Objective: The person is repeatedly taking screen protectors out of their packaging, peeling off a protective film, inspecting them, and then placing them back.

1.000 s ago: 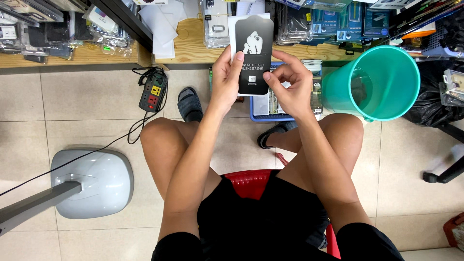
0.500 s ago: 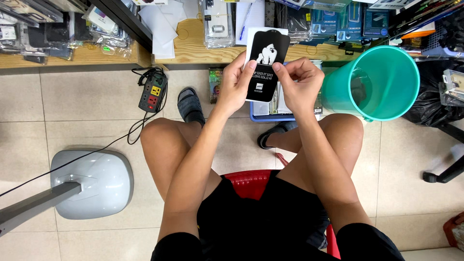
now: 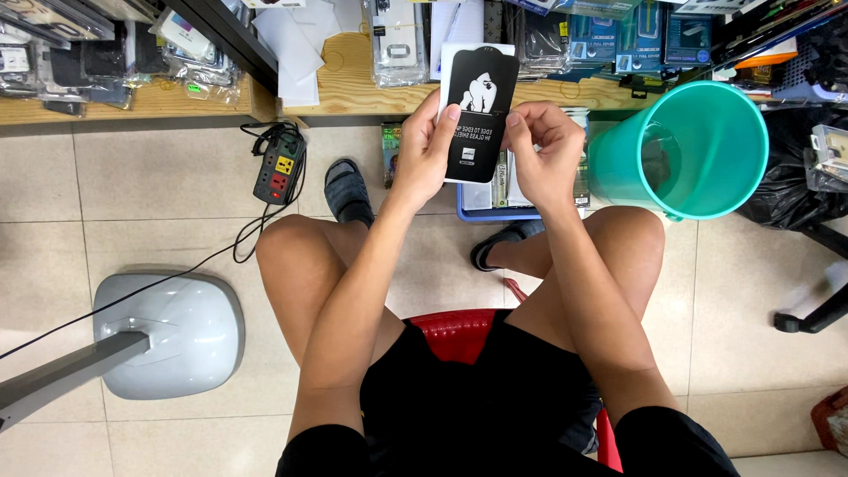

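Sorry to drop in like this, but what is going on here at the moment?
A person sits on a red stool and holds a flat black and white packet up in front of them with both hands. The left hand grips its left edge, and the right hand pinches its right side. Beside the right knee a teal bucket lies tilted, its mouth towards the camera. A power strip and a grey fan base sit on the tiled floor.
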